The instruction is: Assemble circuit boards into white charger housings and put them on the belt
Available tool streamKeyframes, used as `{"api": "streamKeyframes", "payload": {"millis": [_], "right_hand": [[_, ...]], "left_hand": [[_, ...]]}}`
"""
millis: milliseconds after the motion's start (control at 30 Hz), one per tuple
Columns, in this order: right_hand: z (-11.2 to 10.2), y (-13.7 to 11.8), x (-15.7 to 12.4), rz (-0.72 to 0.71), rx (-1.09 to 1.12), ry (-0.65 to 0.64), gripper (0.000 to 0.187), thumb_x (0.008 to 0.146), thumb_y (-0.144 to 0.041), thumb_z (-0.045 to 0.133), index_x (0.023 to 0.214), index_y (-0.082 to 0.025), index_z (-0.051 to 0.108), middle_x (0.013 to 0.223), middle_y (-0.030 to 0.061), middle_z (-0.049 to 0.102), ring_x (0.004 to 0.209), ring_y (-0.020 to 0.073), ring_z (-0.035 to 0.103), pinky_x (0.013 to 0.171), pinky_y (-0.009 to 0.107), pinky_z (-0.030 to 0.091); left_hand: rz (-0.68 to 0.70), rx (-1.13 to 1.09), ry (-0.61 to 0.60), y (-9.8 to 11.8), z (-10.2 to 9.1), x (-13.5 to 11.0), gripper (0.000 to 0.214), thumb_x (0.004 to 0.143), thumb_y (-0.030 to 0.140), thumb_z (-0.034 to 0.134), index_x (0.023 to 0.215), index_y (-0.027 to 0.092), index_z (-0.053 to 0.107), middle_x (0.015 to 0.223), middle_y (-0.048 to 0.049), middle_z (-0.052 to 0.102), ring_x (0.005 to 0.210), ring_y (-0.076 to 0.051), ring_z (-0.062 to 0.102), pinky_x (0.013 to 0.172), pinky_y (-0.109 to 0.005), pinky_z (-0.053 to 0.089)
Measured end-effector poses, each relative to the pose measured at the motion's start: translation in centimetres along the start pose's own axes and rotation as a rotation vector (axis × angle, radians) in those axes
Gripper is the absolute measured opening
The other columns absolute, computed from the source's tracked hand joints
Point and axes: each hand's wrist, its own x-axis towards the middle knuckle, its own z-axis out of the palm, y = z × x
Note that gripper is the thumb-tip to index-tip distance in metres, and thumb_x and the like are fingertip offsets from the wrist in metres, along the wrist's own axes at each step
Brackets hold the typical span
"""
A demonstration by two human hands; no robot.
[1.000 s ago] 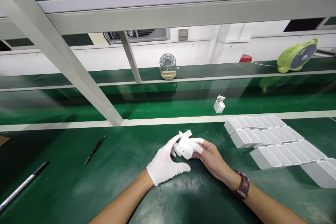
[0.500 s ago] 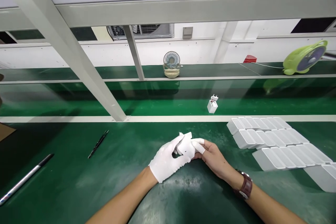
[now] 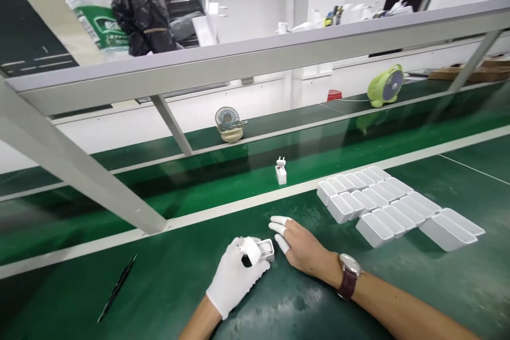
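My left hand (image 3: pixel 238 278), in a white glove, is closed around a small white charger housing (image 3: pixel 266 248). Its open end faces right, and a white piece (image 3: pixel 251 251) sits over its left part, partly among my fingers. Just to the right, my right hand (image 3: pixel 300 244) is apart from the housing, its fingers stretched forward and holding nothing. White finger cots cover several of its fingertips, and a watch is on the wrist. Beyond the hands, a similar white housing with a two-pin plug piece (image 3: pixel 281 171) stands on the green belt.
Rows of open white housings (image 3: pixel 378 202) stand to the right of my right hand. A black pen (image 3: pixel 117 289) lies on the left. A slanting metal post (image 3: pixel 87 162) and a shelf beam (image 3: pixel 255 58) frame the far side. Small fans stand farther back.
My view has turned to the right. My right hand has let go of the white piece and moved away to the right, its fingers spreading. My left hand still holds the housing.
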Motion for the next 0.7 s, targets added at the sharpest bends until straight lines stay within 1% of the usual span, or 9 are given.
{"api": "streamKeyframes", "payload": {"millis": [100, 167, 233, 300, 400, 467, 533, 633, 700], "right_hand": [[0.5, 0.4, -0.1, -0.015, -0.103, -0.136, 0.036, 0.089, -0.008, 0.050, 0.123, -0.012, 0.062, 0.129, 0.0175, 0.061, 0.131, 0.0318, 0.051, 0.109, 0.051, 0.047], [0.6, 0.4, -0.1, 0.006, -0.129, -0.201, 0.038, 0.086, -0.010, 0.053, 0.123, -0.013, 0.062, 0.132, 0.0166, 0.059, 0.131, 0.0319, 0.050, 0.112, 0.050, 0.043], [0.5, 0.3, 0.0, 0.032, -0.131, -0.216, 0.039, 0.086, -0.012, 0.054, 0.125, -0.014, 0.061, 0.134, 0.0156, 0.058, 0.132, 0.0308, 0.049, 0.114, 0.048, 0.041], [0.3, 0.1, 0.0, 0.038, -0.128, -0.212, 0.034, 0.088, -0.014, 0.053, 0.121, -0.014, 0.063, 0.134, 0.0151, 0.058, 0.131, 0.0308, 0.049, 0.115, 0.048, 0.039], [0.1, -0.2, -0.1, 0.038, -0.124, -0.200, 0.027, 0.089, -0.016, 0.052, 0.112, -0.013, 0.065, 0.132, 0.0158, 0.059, 0.130, 0.0323, 0.050, 0.115, 0.049, 0.039], [0.1, -0.4, -0.2, 0.032, -0.118, -0.183, 0.027, 0.091, -0.015, 0.050, 0.113, -0.013, 0.065, 0.131, 0.0158, 0.059, 0.129, 0.0323, 0.051, 0.114, 0.049, 0.039], [0.2, -0.4, -0.2, 0.020, -0.117, -0.159, 0.030, 0.093, -0.015, 0.048, 0.118, -0.013, 0.064, 0.132, 0.0154, 0.060, 0.129, 0.0317, 0.051, 0.114, 0.048, 0.039], [0.4, -0.3, -0.1, 0.000, -0.124, -0.131, 0.032, 0.094, -0.017, 0.047, 0.122, -0.012, 0.063, 0.131, 0.0158, 0.061, 0.128, 0.0317, 0.052, 0.114, 0.048, 0.039], [0.4, -0.2, 0.0, -0.005, -0.132, -0.122, 0.031, 0.095, -0.017, 0.047, 0.121, -0.012, 0.063, 0.129, 0.0159, 0.061, 0.126, 0.0316, 0.053, 0.113, 0.048, 0.039]], "left_hand": [[-0.015, -0.005, -0.020, 0.3, -0.3, 0.2, 0.019, 0.079, 0.030, 0.068, 0.098, 0.028, 0.073, 0.106, -0.0008, 0.073, 0.103, -0.025, 0.066, 0.097, -0.042, 0.050], [-0.044, -0.016, -0.018, 0.5, -0.4, 0.2, 0.023, 0.079, 0.031, 0.068, 0.101, 0.028, 0.072, 0.105, -0.0009, 0.073, 0.099, -0.024, 0.068, 0.093, -0.039, 0.051], [-0.077, -0.031, -0.010, 0.7, -0.4, 0.2, 0.025, 0.079, 0.035, 0.068, 0.102, 0.026, 0.072, 0.102, -0.0011, 0.074, 0.096, -0.024, 0.069, 0.091, -0.038, 0.052], [-0.124, -0.051, 0.002, 1.0, -0.4, 0.3, 0.029, 0.079, 0.041, 0.069, 0.103, 0.024, 0.072, 0.099, -0.0015, 0.075, 0.093, -0.025, 0.070, 0.088, -0.037, 0.053], [-0.180, -0.078, 0.048, 0.8, -0.8, 1.6, 0.036, 0.078, 0.050, 0.070, 0.100, 0.021, 0.074, 0.096, -0.0024, 0.076, 0.092, -0.026, 0.070, 0.086, -0.036, 0.053], [-0.203, -0.063, 0.150, -0.1, -1.9, 3.4, 0.039, 0.076, 0.053, 0.071, 0.095, 0.019, 0.075, 0.094, -0.0037, 0.077, 0.092, -0.028, 0.070, 0.085, -0.036, 0.053], [-0.256, -0.003, 0.337, -1.6, -3.6, 5.8, 0.040, 0.074, 0.054, 0.072, 0.090, 0.017, 0.075, 0.087, -0.0061, 0.076, 0.087, -0.030, 0.071, 0.081, -0.037, 0.054], [-0.280, 0.058, 0.514, -4.1, -6.9, 9.5, 0.037, 0.080, 0.044, 0.066, 0.100, 0.014, 0.072, 0.101, -0.0109, 0.075, 0.100, -0.032, 0.069, 0.090, -0.041, 0.052], [-0.304, 0.113, 0.596, -5.4, -8.9, 11.3, 0.033, 0.079, 0.039, 0.063, 0.096, 0.011, 0.070, 0.095, -0.0135, 0.075, 0.098, -0.036, 0.069, 0.090, -0.047, 0.052]]}}
